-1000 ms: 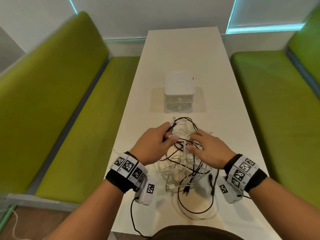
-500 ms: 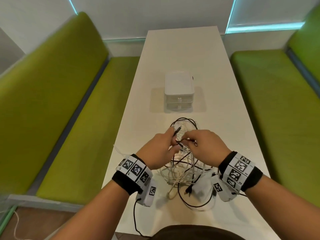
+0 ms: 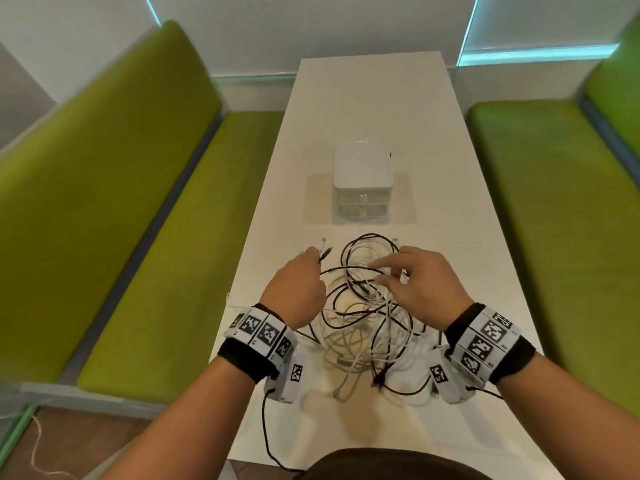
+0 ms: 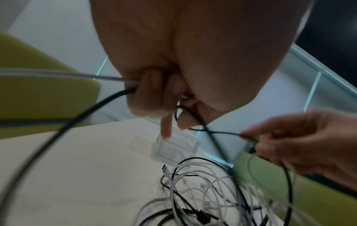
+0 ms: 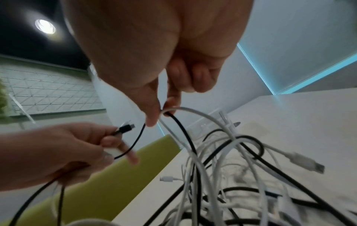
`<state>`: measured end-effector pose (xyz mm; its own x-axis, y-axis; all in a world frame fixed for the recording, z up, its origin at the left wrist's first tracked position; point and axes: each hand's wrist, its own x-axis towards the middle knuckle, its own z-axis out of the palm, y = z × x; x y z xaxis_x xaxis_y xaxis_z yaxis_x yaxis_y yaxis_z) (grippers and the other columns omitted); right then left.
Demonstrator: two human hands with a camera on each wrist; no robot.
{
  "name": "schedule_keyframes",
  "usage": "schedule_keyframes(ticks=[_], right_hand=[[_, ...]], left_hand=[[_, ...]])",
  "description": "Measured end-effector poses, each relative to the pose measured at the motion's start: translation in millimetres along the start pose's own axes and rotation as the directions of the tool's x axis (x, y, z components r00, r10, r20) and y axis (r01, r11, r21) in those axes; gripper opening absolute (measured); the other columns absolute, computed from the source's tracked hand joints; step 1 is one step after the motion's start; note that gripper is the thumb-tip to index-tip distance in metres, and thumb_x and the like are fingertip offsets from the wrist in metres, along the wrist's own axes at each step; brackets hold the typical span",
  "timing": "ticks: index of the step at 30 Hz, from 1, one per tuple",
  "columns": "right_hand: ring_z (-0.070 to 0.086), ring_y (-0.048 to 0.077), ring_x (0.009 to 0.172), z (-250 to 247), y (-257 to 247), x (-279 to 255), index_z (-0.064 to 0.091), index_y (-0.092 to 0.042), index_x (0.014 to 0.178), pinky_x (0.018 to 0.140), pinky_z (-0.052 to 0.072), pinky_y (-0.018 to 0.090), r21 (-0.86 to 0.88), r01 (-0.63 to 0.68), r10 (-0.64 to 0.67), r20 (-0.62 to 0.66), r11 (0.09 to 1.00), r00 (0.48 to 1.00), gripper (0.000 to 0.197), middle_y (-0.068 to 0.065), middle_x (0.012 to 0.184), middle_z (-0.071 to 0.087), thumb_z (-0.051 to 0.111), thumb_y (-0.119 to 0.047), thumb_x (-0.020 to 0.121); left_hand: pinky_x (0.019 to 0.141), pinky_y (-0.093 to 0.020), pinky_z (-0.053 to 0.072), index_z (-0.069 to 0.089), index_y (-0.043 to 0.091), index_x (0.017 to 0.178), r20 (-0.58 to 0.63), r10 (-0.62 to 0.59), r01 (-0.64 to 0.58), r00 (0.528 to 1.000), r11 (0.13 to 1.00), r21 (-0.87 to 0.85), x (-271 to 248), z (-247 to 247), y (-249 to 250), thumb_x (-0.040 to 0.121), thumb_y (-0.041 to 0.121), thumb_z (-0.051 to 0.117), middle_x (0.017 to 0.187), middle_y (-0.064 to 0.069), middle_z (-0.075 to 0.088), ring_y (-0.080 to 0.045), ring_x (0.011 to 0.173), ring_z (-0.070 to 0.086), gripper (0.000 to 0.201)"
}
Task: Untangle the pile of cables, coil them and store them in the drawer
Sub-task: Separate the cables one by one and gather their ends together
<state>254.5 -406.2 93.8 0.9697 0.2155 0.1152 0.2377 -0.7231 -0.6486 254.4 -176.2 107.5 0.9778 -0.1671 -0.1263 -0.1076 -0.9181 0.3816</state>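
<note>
A tangled pile of black and white cables (image 3: 363, 317) lies on the white table (image 3: 450, 237) in front of me. My left hand (image 3: 298, 285) grips the plug end of a thin black cable (image 5: 125, 129) at the pile's left, lifted a little. My right hand (image 3: 419, 282) hovers over the pile and pinches a white cable loop (image 5: 193, 111) together with a black strand between thumb and forefinger (image 5: 152, 116). A small white two-drawer box (image 3: 362, 183) stands beyond the pile, both drawers closed.
Green bench seats (image 3: 156, 254) run along both long sides of the table. A loose white plug (image 5: 309, 163) sticks out of the pile on the right. The table's far half (image 3: 374, 98) is bare white surface.
Both hands met over the middle of the pile, then drew apart: the left hand moved left with the black plug end, and the right hand lifted strands on the right.
</note>
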Motion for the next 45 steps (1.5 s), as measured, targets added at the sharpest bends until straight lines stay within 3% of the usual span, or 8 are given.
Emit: schedule_keyframes(ticks=[4,9,15,22,27,32,38,45], right_hand=[[0.052,0.011,0.075,7.5,-9.5,0.5,0.074,-0.035,0.1,0.075,0.052,0.039,-0.144,0.081,-0.057,0.163,0.986,0.985,0.014,-0.015,0.078,0.05,0.064,-0.031,0.092],[0.051,0.01,0.063,9.1,-18.0,-3.7,0.056,-0.04,0.116,0.063,0.046,0.026,0.287,0.143,-0.099,-0.161,0.947,0.982,0.024,-0.009,0.081,0.054,0.066,-0.032,0.095],[0.063,0.007,0.074,14.6,9.1,-2.4,0.062,-0.032,0.085,0.074,0.055,0.039,-0.131,-0.029,0.072,0.343,0.991,0.937,0.023,-0.012,0.077,0.068,0.059,-0.052,0.096],[0.058,0.008,0.073,5.5,-2.1,-6.2,0.073,-0.02,0.088,0.067,0.042,0.023,0.354,0.137,-0.07,-0.194,0.925,0.978,0.011,-0.011,0.079,0.067,0.065,-0.023,0.095],[0.056,0.003,0.062,14.1,-10.4,-5.7,0.074,-0.041,0.094,0.064,0.046,0.029,-0.002,-0.053,0.053,0.131,0.999,0.99,0.012,-0.017,0.063,0.062,0.066,-0.049,0.091],[0.045,0.008,0.052,17.4,-8.7,-5.3,0.066,-0.031,0.08,0.058,0.043,0.036,0.313,-0.128,0.141,-0.02,0.941,0.99,0.045,-0.009,0.054,0.05,0.07,-0.074,0.071],[0.043,0.009,0.054,12.4,-9.0,-5.9,0.067,-0.021,0.068,0.057,0.039,0.029,0.418,-0.04,0.054,-0.022,0.907,0.998,0.047,-0.006,0.054,0.049,0.068,-0.067,0.078],[0.057,0.013,0.064,3.0,11.8,-3.9,0.069,-0.018,0.069,0.073,0.048,0.039,0.225,-0.199,0.096,0.4,0.954,0.911,0.046,-0.007,0.066,0.065,0.054,-0.049,0.1]], left_hand=[[0.056,-0.043,0.047,0.041,0.014,0.112,-0.074,0.271,-0.262,0.96,0.959,0.107,-9.0,-4.9,23.8,0.093,0.019,0.054,0.122,-0.002,0.043,-0.033,0.063,0.056,0.024],[0.059,-0.032,0.047,0.042,0.027,0.091,-0.073,0.26,-0.265,0.963,0.858,-0.44,-11.0,-4.1,33.4,0.1,0.02,0.054,0.077,0.002,0.065,-0.013,0.066,0.063,0.016],[0.053,-0.027,0.034,0.035,0.027,0.078,-0.219,0.164,-0.25,0.962,0.849,-0.465,-4.0,-25.4,22.7,0.097,0.025,0.061,0.06,0.009,0.043,-0.008,0.05,0.04,0.033],[0.07,-0.042,0.053,0.04,0.022,0.086,0.107,0.008,0.002,0.994,0.996,-0.094,0.7,-17.7,2.4,0.102,0.03,0.047,0.083,-0.004,0.062,-0.029,0.077,0.063,0.019],[0.067,-0.031,0.041,0.044,0.018,0.101,-0.008,0.268,-0.264,0.963,0.941,-0.211,-7.6,-17.6,30.8,0.097,0.025,0.056,0.092,0.009,0.062,-0.014,0.074,0.054,0.013],[0.057,-0.029,0.038,0.042,0.022,0.091,-0.011,0.155,-0.149,0.988,0.927,-0.344,-3.3,-21.1,32.1,0.096,0.031,0.06,0.086,0.001,0.062,-0.011,0.061,0.052,0.021],[0.064,-0.031,0.045,0.039,0.025,0.086,0.118,0.255,-0.202,0.96,0.917,-0.343,-5.5,-27.2,33.4,0.1,0.027,0.055,0.078,0.007,0.064,-0.003,0.063,0.055,0.021],[0.053,-0.027,0.035,0.036,0.026,0.078,-0.1,0.123,-0.147,0.987,0.946,-0.289,0.2,-38.8,7.7,0.095,0.028,0.063,0.064,0.008,0.049,-0.011,0.056,0.046,0.033]])
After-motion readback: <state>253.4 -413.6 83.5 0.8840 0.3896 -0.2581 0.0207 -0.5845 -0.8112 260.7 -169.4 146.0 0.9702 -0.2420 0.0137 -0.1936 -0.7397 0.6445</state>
